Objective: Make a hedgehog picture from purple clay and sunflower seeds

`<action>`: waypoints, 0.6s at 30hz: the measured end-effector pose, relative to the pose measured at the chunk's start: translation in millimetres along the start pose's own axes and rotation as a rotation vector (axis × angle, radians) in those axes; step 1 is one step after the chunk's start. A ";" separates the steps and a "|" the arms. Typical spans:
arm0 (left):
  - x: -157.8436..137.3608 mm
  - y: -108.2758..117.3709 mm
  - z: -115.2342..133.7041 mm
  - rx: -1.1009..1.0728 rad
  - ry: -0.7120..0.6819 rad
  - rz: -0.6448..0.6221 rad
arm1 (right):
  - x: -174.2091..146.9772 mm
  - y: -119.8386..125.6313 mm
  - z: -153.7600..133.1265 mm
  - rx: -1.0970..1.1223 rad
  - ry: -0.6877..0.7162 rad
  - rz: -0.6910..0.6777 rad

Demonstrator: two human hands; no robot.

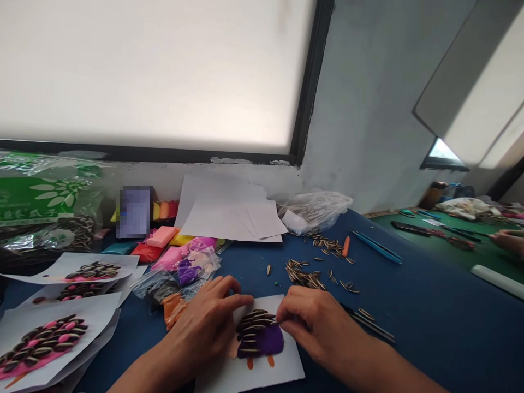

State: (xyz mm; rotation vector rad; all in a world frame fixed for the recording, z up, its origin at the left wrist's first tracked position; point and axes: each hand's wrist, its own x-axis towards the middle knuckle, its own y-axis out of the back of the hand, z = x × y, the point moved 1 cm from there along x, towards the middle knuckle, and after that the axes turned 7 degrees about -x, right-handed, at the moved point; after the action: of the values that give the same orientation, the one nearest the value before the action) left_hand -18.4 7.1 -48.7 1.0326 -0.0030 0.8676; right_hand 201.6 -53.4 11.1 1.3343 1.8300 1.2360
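A sheet of white paper (289, 364) lies before me with a flat purple clay shape (270, 339) on it. Rows of striped sunflower seeds (254, 325) cover the left and upper parts of the clay, and small orange clay feet (271, 361) sit beneath it. My left hand (210, 316) rests over the paper's left side, open, its index finger reaching toward the top edge. At the clay's upper right, my right hand (313, 322) has thumb and forefinger pinched together; whatever is between them is hidden. A pile of loose seeds (303, 274) lies just beyond this hand.
Finished seed pictures on paper (100, 305) are stacked at left. Behind are clay packets (164, 237), white sheets (233, 218), a seed bag (49, 202) and a plastic bag (323, 210). Blue tweezers (376, 246) lie at right. Another person's hand (507, 240) shows at the far right.
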 end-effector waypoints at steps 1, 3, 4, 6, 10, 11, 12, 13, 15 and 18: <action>0.0 -0.2 -0.3 0.001 0.000 0.004 | -0.1 -1.8 0.5 -0.001 0.002 0.007; -0.1 -0.5 -0.6 0.005 -0.002 0.011 | -0.5 -5.5 1.2 -0.003 0.007 0.015; -0.1 -0.5 -0.7 0.007 -0.004 0.014 | -0.8 -7.2 1.3 -0.002 0.011 0.020; 0.2 -0.4 -0.7 0.010 -0.006 0.014 | -1.0 -9.9 0.9 0.008 0.021 0.036; 1.1 -0.4 -0.5 0.007 -0.002 -0.001 | -0.2 -13.1 0.4 0.021 0.030 0.052; 1.2 -0.3 -0.4 0.006 -0.003 0.000 | 0.2 -13.9 0.7 0.020 0.033 0.055; 1.2 -0.2 -0.4 0.006 -0.004 0.003 | 0.4 -14.8 1.2 0.017 0.036 0.056; 1.0 -0.1 -0.4 0.006 -0.006 0.005 | 0.7 -15.9 1.8 0.011 0.041 0.056; 0.4 0.2 -0.3 0.007 -0.009 0.008 | 1.2 -18.5 2.9 -0.010 0.056 0.054; -0.3 0.5 -0.3 0.001 -0.016 0.011 | 1.8 -21.8 3.5 -0.060 0.079 0.056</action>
State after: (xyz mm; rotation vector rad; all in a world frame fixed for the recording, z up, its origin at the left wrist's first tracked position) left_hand -19.1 7.3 -48.6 1.0412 -0.0214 0.8692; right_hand 194.6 -52.3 -9.9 1.3297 1.8056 1.3804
